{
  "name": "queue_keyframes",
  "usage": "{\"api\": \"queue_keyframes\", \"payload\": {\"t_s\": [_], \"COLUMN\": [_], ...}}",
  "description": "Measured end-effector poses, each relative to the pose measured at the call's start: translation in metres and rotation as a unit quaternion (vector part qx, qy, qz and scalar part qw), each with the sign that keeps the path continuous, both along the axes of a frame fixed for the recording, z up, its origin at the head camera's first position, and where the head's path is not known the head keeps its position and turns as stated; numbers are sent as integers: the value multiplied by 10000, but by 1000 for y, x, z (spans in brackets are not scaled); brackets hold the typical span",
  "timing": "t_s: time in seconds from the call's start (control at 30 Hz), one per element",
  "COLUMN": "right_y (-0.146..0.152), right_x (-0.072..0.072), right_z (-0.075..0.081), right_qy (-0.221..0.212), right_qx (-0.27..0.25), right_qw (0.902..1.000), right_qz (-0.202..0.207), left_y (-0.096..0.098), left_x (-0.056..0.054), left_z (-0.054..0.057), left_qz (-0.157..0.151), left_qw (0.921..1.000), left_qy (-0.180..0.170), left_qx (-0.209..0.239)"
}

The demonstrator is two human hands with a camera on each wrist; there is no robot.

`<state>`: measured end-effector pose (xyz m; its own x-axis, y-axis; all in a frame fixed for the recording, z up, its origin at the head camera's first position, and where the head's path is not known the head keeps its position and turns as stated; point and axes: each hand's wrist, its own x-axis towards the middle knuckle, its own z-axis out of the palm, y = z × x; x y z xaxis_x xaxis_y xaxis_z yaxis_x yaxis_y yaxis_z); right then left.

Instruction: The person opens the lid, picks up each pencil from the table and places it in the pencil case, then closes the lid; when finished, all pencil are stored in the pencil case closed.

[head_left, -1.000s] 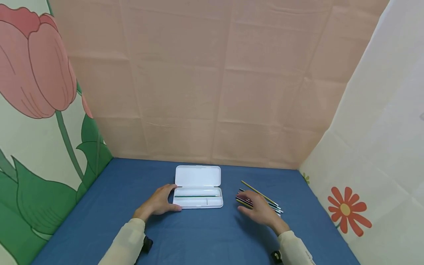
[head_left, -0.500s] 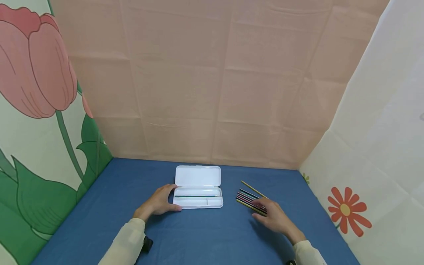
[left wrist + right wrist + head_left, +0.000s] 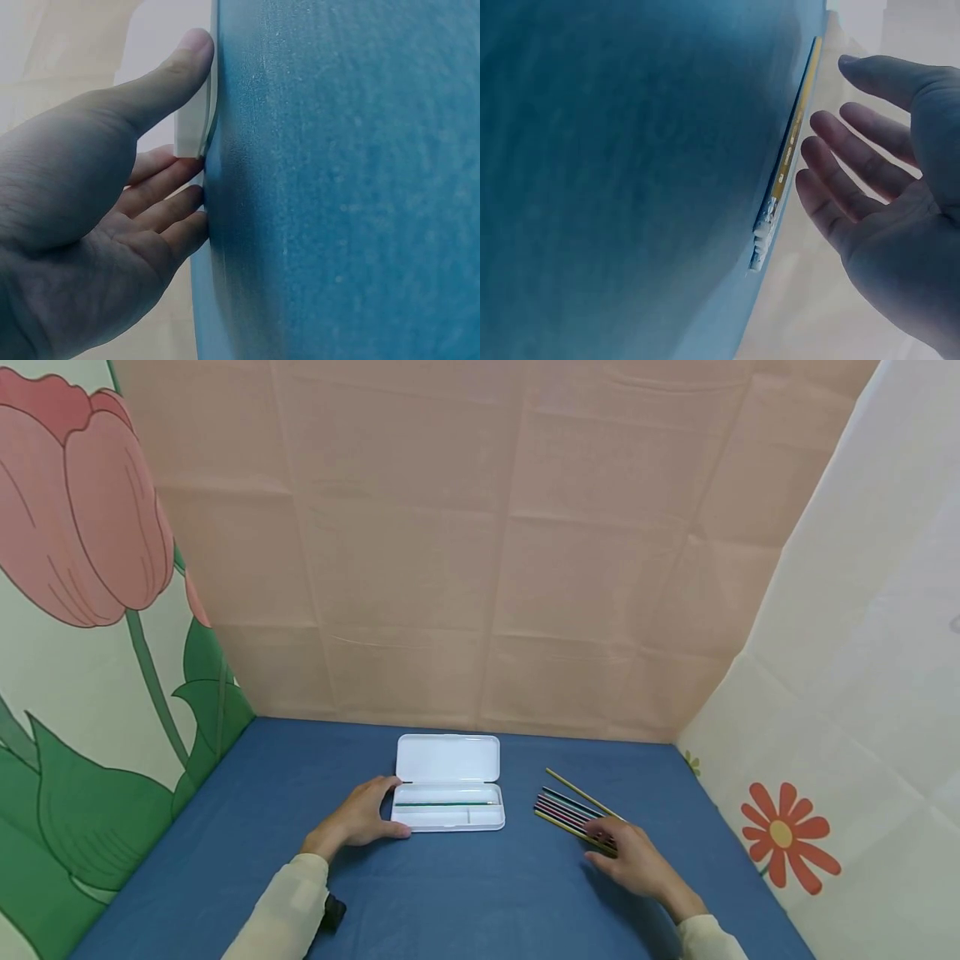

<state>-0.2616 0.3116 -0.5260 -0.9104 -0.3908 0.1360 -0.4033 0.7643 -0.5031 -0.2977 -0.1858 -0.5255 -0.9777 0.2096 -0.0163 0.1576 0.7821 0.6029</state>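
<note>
A white pencil case lies with its lid raised at the back. One green pencil rests inside, along its length. My left hand holds the case's left end, thumb at the front edge and fingers toward the back; the left wrist view shows the thumb against the case's side. My right hand hovers over the right ends of several pencils in dark, pinkish and yellow colours. In the right wrist view its relaxed fingers are apart from a yellow pencil with a pale end.
A blue cloth covers the table. One yellow pencil lies at an angle behind the others. A beige cloth backdrop rises at the back, with flower-printed sheets at both sides.
My right hand has moved right and toward me, off the left part of the pencils, which now show more. The left hand and the pencil case have stayed put.
</note>
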Motion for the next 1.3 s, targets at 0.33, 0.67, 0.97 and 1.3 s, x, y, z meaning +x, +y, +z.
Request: {"api": "queue_keyframes", "payload": {"t_s": [0.33,0.67,0.97,1.3], "right_y": [6,8,10,11], "right_x": [0,0,0,1], "right_z": [-1,-1,-1,-4], "right_qy": [-84,-118,-134,-237], "right_qx": [103,240,343,282], "right_qw": [9999,9996,9993,9993], "right_qz": [-82,-121,45,16], "left_y": [0,1,1,1], "left_x": [-1,-1,-2,1], "left_z": [1,2,2,3], "left_qz": [4,62,29,11], "left_qw": [10000,9999,10000,10000], "left_qy": [-55,-94,-55,-70], "left_qx": [-4,-37,-53,-25]}}
